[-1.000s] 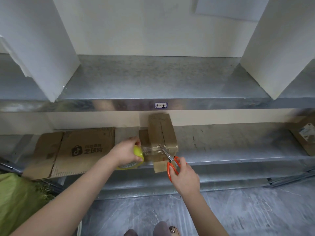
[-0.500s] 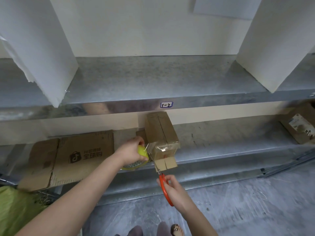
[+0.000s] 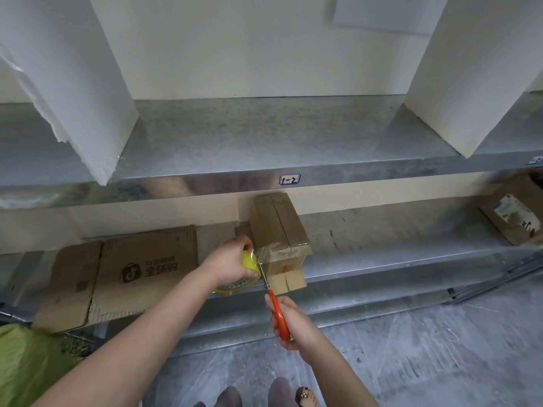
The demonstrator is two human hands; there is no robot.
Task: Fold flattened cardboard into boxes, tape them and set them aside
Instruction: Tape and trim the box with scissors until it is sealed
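A small folded cardboard box (image 3: 279,227) stands on the lower metal shelf (image 3: 382,259), with clear tape wrapped over its near end and short flaps hanging over the shelf edge. My left hand (image 3: 229,261) grips a yellow tape roll (image 3: 248,267) just left of the box, the tape strip stretched to the box's corner. Lower down, my right hand (image 3: 293,321) grips orange-handled scissors (image 3: 277,311). Their blades point up at the tape strip between roll and box.
A flattened printed cardboard sheet (image 3: 123,271) lies on the lower shelf to the left. Another cardboard box (image 3: 517,215) sits at the far right. White panels (image 3: 73,69) stand on the upper shelf. A green bag (image 3: 26,365) lies bottom left. Grey floor and my feet are below.
My right hand has dropped from the box's front to below the shelf edge, turning the scissors so the blades point up at the tape. The left hand stayed on the roll.
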